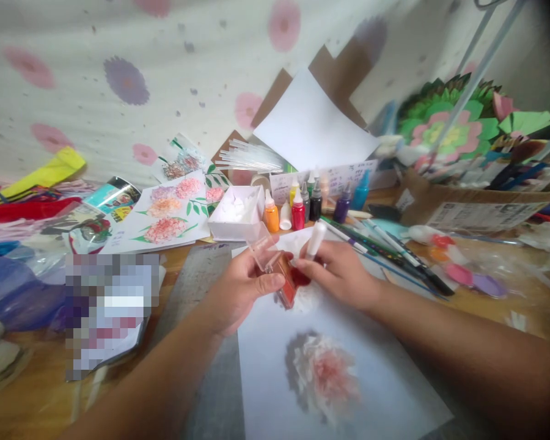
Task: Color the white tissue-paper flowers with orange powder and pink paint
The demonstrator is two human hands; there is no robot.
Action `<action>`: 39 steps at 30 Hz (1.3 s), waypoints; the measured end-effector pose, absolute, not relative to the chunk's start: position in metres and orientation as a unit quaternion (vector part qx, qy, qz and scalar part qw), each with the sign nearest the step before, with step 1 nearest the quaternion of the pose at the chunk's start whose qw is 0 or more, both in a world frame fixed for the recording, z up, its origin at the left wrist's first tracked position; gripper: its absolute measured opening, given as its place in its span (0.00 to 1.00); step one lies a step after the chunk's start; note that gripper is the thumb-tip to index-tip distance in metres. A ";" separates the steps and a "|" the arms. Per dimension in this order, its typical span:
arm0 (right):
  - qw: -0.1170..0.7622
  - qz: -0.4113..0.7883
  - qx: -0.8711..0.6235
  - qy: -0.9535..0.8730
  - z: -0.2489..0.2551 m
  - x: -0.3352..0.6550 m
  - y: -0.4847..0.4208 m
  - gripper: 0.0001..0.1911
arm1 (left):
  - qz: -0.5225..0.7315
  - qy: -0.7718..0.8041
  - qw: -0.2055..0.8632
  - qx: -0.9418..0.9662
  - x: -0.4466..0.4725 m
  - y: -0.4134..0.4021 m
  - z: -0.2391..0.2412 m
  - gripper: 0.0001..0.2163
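My left hand grips a small ink pad with a reddish-brown face and a clear lid that stands raised. In my right hand is a white-handled tool, its handle pointing up; its lower end is hidden by my fingers, close to the pad. A dark red patch shows between the two hands, but I cannot make out what it belongs to. Beneath them lies a white sheet of paper. On the sheet's near part rests a white ruffled flower with a pink middle, slightly blurred.
Behind my hands stand several paint bottles and a white box holding white pieces. Flower pictures lie at the left. Pens lie at the right, before a cardboard box of brushes. A phone-like slab, pixelated, is at left.
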State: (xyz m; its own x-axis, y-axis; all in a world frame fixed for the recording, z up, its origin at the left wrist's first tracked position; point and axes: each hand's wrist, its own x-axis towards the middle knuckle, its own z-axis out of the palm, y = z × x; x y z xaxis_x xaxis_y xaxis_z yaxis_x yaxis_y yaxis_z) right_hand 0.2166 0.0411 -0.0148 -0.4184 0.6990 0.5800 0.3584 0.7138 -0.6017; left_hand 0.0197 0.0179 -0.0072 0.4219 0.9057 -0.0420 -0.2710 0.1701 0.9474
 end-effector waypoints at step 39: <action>0.355 0.219 -0.364 -0.833 -0.018 0.222 0.048 0.11 | 0.526 0.437 0.593 0.425 0.012 0.027 0.000 0.25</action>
State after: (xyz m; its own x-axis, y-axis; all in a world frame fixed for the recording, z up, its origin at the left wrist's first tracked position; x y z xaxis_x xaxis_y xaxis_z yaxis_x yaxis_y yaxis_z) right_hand 0.2221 0.0477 -0.0179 -0.4829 0.7620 0.4315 0.4511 0.6388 -0.6233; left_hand 0.0121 0.0268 -0.0003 0.0660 0.9953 -0.0708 -0.2522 0.0853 0.9639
